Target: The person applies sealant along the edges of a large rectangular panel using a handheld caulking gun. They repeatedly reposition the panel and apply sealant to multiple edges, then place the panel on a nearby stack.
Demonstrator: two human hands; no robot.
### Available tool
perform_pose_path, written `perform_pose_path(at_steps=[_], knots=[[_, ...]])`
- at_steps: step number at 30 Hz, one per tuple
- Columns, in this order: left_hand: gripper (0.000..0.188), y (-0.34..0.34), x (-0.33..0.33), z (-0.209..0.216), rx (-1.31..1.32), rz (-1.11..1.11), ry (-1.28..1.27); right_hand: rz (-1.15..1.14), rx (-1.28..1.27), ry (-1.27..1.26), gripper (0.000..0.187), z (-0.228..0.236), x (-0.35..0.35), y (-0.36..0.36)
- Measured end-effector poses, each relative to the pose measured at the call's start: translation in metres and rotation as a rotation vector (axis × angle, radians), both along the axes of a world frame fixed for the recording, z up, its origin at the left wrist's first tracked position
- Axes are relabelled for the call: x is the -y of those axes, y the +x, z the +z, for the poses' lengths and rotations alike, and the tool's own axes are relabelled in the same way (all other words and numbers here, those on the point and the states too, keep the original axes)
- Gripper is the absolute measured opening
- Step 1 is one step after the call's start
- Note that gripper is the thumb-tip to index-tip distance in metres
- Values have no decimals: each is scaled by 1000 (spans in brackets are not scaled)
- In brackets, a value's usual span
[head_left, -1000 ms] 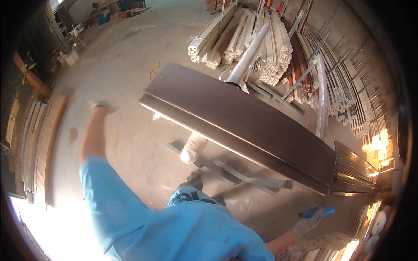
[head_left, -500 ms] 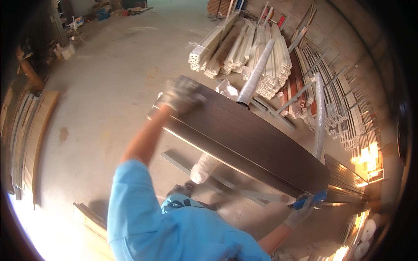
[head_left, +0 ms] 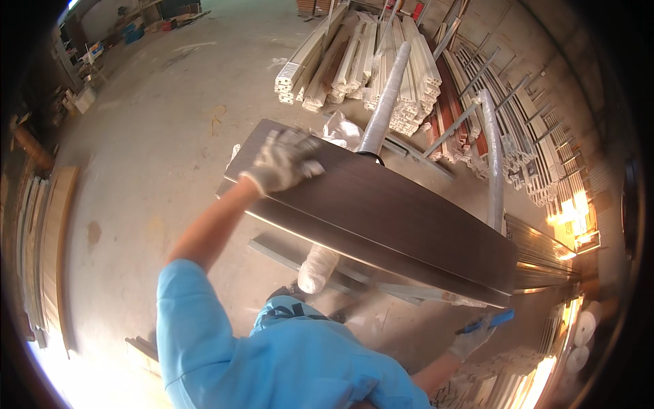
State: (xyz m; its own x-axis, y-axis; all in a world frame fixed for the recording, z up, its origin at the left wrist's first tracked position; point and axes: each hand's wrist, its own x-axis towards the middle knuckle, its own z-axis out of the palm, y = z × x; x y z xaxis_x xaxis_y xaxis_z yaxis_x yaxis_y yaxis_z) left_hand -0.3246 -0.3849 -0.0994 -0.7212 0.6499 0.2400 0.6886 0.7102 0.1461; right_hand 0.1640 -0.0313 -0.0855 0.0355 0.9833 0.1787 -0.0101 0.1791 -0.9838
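Observation:
A long dark brown board [head_left: 388, 204] with a stepped near edge rests across supports wrapped in clear plastic; one wrapped bar [head_left: 317, 269] pokes out beneath it. My left hand [head_left: 283, 161], in a pale work glove, lies on the board's top near its left end, fingers spread and slightly blurred. Off the board's near right corner, my gloved right hand [head_left: 475, 339] is closed round a slim blue-handled tool [head_left: 501, 318] with a dark end. Its exact kind is not clear. The tool appears apart from the board.
Another wrapped bar [head_left: 385, 102] rises beyond the board, and a wrapped post [head_left: 492, 157] stands farther right. Stacked pale profiles [head_left: 402, 82] lie on the floor behind. Racks of long profiles [head_left: 524, 150] line the right wall. Planks [head_left: 58, 232] lean at the left.
My left hand has shifted inward from the board's left end. My right hand with the blue tool has drawn away from the near right corner. The whole view has shifted a little.

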Motion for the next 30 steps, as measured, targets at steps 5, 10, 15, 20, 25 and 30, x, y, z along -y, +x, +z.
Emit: perform_pose_path(at_steps=[5, 10, 15, 20, 25, 30], knots=[[70, -69, 19, 46, 447, 524, -203, -44, -28, 14, 22, -3, 16, 10], [57, -127, -12, 48, 192, 309, -91, -70, -138, -66, 22, -29, 29, 50], [40, -83, -191, 28, 310, -329, 141, -186, -207, -119, 26, -32, 47, 32], [30, -42, -297, -12, -36, -575, -479, -80, -181, -156, 27, -15, 75, 9], [28, -40, -328, -17, -97, -543, -641, -51, 30, -229, 26, -5, 100, -5], [30, -45, -320, -12, 96, -589, -434, 197, -40, -250, 19, 8, 104, -57]])
